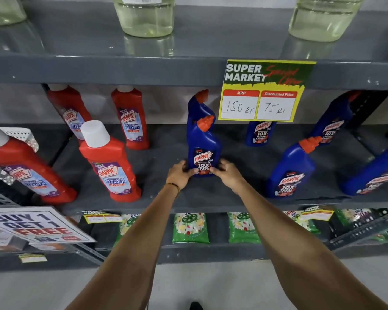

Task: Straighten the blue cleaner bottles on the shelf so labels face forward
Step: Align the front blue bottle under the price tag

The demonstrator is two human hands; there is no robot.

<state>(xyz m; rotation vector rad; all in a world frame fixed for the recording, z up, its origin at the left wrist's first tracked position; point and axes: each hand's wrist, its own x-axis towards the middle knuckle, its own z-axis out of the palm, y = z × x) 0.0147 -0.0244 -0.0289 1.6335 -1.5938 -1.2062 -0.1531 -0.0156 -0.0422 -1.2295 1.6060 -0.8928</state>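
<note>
Grey shelf (166, 198): my left hand (180, 174) and right hand (226, 173) clasp an upright blue cleaner bottle (203, 151), fingers (189, 172) pressed to its base, label forward.

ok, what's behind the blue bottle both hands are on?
A second blue bottle stands right behind the held bottle; only its neck and orange cap show. Its label is covered, so its facing can't be judged. Left hand and right hand grip the base.

Both hands (181, 173) (225, 173) around blue bottle (203, 151)
</note>
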